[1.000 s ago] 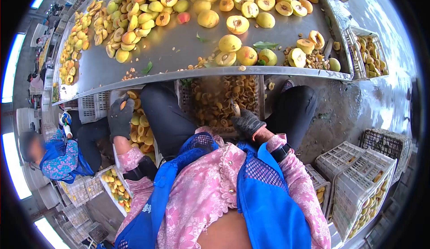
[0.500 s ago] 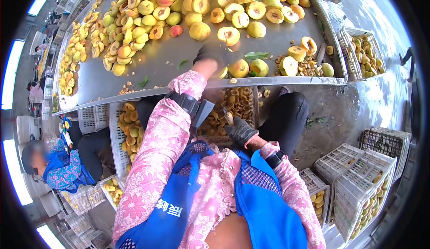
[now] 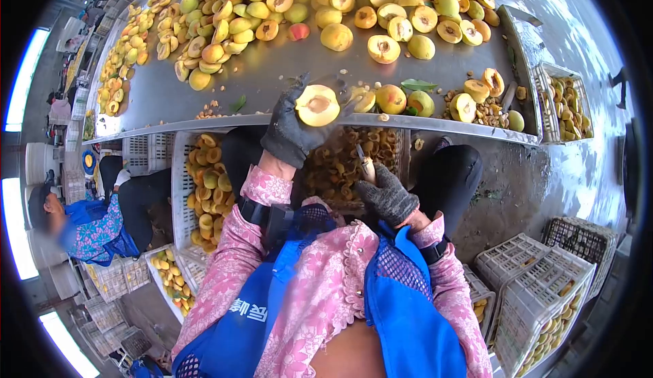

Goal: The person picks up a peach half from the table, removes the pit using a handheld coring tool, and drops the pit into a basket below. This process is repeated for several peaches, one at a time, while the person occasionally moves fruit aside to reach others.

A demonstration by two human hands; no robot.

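Note:
In a dark glove, my left hand (image 3: 289, 123) holds a halved yellow fruit (image 3: 317, 105), cut face up with a brown hollow in its centre, above the near edge of the metal table (image 3: 272, 79). My right hand (image 3: 390, 196), in a grey glove, is closed round the light handle of a small knife (image 3: 367, 165), whose blade points up and away from me. Below both hands, a crate of fruit halves (image 3: 340, 167) stands between my knees. Whole fruits (image 3: 390, 98) and a green leaf (image 3: 418, 85) lie on the table just beyond the knife.
Heaped fruit (image 3: 238, 24) covers the table's far side, with a raised rim (image 3: 527, 72) at right. A filled crate (image 3: 204, 194) stands by my left knee. Stacked crates (image 3: 537, 276) are at lower right. Another person (image 3: 95, 225) sits at left.
My left hand has gone from beside the left crate onto the table, then come back towards me with the fruit half. My right hand still holds the knife, with its blade now clearer.

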